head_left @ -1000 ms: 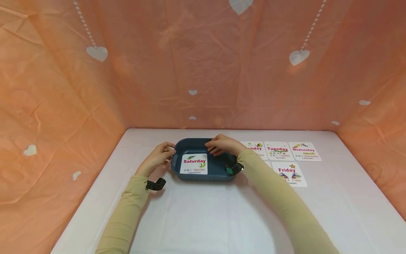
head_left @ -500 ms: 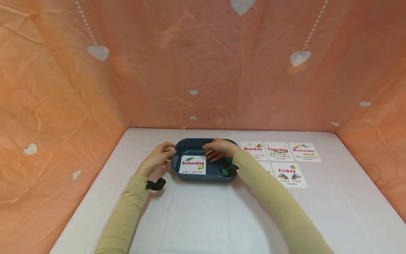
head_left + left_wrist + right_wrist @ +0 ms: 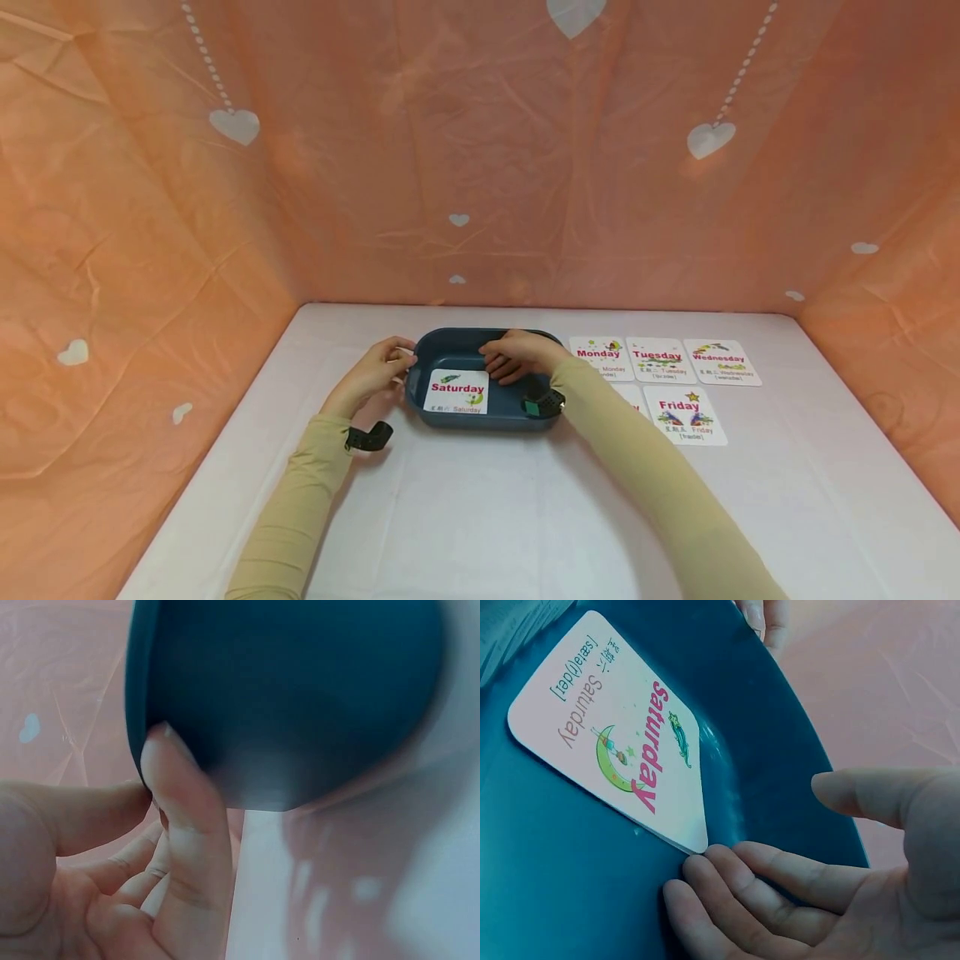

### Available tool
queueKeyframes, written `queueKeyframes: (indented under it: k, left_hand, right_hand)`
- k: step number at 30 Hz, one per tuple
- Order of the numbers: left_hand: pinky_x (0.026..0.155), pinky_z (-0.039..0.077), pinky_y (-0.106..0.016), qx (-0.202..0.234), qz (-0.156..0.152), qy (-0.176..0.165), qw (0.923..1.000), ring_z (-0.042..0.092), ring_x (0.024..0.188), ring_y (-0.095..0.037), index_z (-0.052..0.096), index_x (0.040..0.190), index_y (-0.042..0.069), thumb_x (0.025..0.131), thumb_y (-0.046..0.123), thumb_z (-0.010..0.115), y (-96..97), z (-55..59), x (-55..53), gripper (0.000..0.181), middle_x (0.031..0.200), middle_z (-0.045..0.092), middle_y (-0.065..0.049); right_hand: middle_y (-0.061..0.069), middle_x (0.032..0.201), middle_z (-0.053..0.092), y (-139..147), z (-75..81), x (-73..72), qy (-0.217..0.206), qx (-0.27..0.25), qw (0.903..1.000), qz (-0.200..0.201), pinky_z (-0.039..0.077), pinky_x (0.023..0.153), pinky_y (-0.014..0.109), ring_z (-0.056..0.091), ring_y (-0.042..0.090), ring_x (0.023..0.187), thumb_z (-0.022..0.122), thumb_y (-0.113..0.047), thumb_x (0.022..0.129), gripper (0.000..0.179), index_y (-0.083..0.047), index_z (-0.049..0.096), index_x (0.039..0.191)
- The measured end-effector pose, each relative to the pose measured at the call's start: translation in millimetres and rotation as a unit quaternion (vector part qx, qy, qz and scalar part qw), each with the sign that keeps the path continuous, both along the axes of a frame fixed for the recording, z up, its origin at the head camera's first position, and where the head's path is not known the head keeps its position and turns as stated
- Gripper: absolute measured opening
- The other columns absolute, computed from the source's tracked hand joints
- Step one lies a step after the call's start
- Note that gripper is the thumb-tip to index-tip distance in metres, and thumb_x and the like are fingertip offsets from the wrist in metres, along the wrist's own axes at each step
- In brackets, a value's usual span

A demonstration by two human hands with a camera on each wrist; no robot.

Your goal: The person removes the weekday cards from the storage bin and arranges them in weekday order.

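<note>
My left hand (image 3: 370, 379) pinches the left rim of a dark blue, rounded oblong tray (image 3: 487, 423), as the thumb and forefinger at the rim show in the left wrist view. A white Saturday card (image 3: 457, 390) lies in the tray's left half; the front wall hides its lower edge in the head view. My right hand (image 3: 522, 352) reaches into the tray from the right, fingers loosely bent. In the right wrist view its fingertips (image 3: 697, 866) are right at a corner of the Saturday card (image 3: 615, 735), and the thumb stands apart.
Right of the tray, Monday (image 3: 600, 360), Tuesday (image 3: 660, 362) and Wednesday (image 3: 722, 363) cards form a row. Below them lie a Friday card (image 3: 685, 417) and one partly covered by the right sleeve (image 3: 637, 450). An orange cloth (image 3: 480, 167) hangs behind the white table (image 3: 450, 525).
My right hand has come slightly left and lower inside the tray. The Saturday card has settled a little lower, its bottom line of text now hidden. My left hand has stayed at the rim.
</note>
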State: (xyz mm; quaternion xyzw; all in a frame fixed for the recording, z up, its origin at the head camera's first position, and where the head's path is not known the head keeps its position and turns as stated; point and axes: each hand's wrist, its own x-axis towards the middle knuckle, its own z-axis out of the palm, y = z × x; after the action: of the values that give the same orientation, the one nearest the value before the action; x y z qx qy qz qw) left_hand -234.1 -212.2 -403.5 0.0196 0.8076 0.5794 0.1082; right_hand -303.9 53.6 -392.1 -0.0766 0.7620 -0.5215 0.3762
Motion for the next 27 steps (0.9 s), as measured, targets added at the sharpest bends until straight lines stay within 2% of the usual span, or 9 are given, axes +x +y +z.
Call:
queueKeyframes:
  k: [9, 14, 18, 27]
  left_hand:
    - [0.056, 0.048, -0.031, -0.014, -0.002, 0.011, 0.9998, 0.058, 0.068, -0.018, 0.044, 0.126, -0.007, 0.098, 0.007, 0.052, 0.7, 1.2, 0.6, 0.032, 0.094, 0.057, -0.020]
    - [0.056, 0.048, -0.031, -0.015, 0.002, 0.005, 0.9999, 0.058, 0.068, -0.018, 0.045, 0.126, -0.005, 0.098, 0.007, 0.051, 1.6, 2.6, 0.4, 0.031, 0.090, 0.057, -0.015]
    - [0.056, 0.047, -0.032, -0.015, 0.003, 0.003, 0.9999, 0.058, 0.067, -0.018, 0.045, 0.126, -0.005, 0.098, 0.007, 0.051, 1.9, 2.9, 1.3, 0.030, 0.089, 0.057, -0.013]
    - [0.054, 0.046, -0.032, -0.015, -0.003, 0.006, 0.9999, 0.058, 0.068, -0.019, 0.044, 0.128, -0.006, 0.099, 0.007, 0.051, 1.0, 2.8, 2.0, 0.033, 0.099, 0.056, -0.026]
  right_hand:
    - [0.018, 0.106, 0.063, 0.4, 0.1, -0.9, -0.005, -0.020, 0.9998, -0.008, 0.052, 0.083, 0.038, 0.064, 0.025, 0.092, 0.057, -0.023, 0.096, 0.039, 0.009, 0.057, 0.119]
    - [0.016, 0.097, 0.061, -1.6, 0.6, 0.1, 0.001, -0.050, 0.9985, -0.022, 0.051, 0.085, 0.038, 0.063, 0.022, 0.082, 0.059, -0.012, 0.094, 0.035, 0.011, 0.057, 0.119]
    - [0.015, 0.095, 0.062, -2.5, 0.1, 0.3, 0.017, -0.055, 0.9983, -0.012, 0.051, 0.085, 0.036, 0.062, 0.018, 0.078, 0.060, -0.003, 0.092, 0.033, 0.013, 0.057, 0.120]
    - [0.012, 0.095, 0.067, -4.6, 2.2, 1.6, 0.051, -0.040, 0.9974, 0.029, 0.052, 0.081, 0.034, 0.061, 0.011, 0.072, 0.065, 0.006, 0.086, 0.029, 0.013, 0.061, 0.114]
